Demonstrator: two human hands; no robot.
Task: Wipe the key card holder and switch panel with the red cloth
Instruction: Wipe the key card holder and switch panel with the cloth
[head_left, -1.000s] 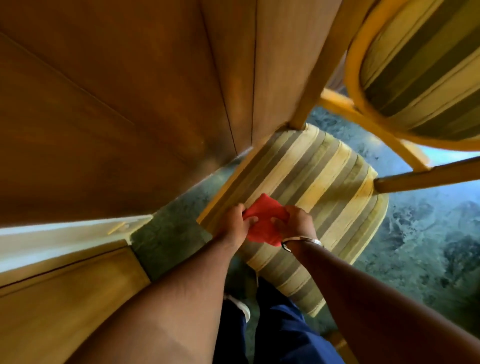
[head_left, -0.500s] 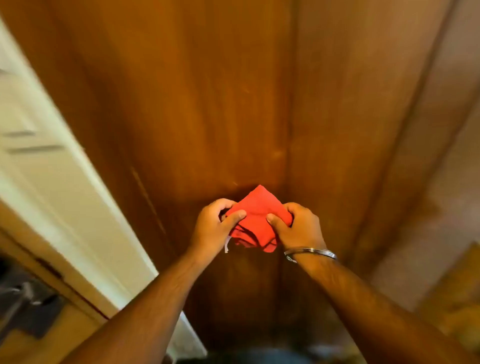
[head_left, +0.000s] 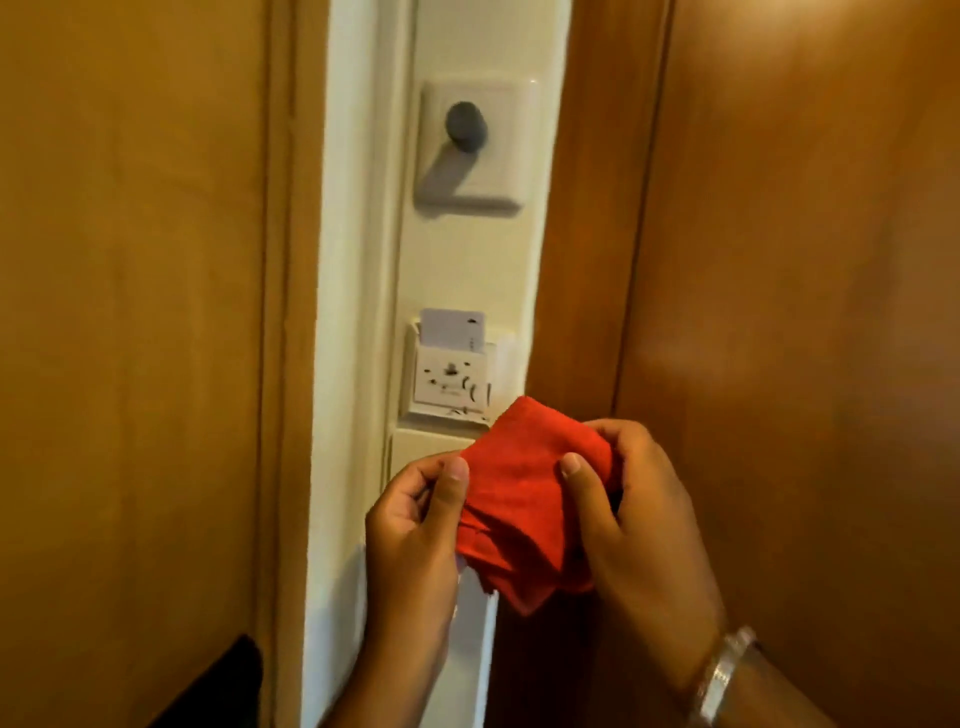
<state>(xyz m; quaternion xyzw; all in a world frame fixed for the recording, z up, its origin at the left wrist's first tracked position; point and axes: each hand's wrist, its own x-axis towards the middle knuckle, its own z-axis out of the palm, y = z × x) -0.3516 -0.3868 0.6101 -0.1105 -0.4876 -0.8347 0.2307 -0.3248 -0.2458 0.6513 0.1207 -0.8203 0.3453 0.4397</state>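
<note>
A folded red cloth (head_left: 524, 499) is held between both my hands in front of a white wall strip. My left hand (head_left: 415, 540) pinches its left edge and my right hand (head_left: 634, 525) grips its right side. Just above the cloth, the white key card holder (head_left: 449, 382) is mounted on the strip, with a white card (head_left: 452, 327) standing in its slot. The switch panel (head_left: 421, 449) sits directly below the holder and is mostly hidden behind the cloth and my left hand. The cloth's top corner overlaps the holder's lower right corner in view; whether they touch, I cannot tell.
Higher on the white strip (head_left: 358, 260) is a white plate with a dark round knob (head_left: 465, 124). Wooden panels flank the strip on the left (head_left: 130, 312) and right (head_left: 779, 260). A dark object (head_left: 228, 680) shows at the lower left.
The view swung from a striped chair and floor, across wood panels, up to the white wall strip. Both hands kept hold of the red cloth and now hold it below the card holder.
</note>
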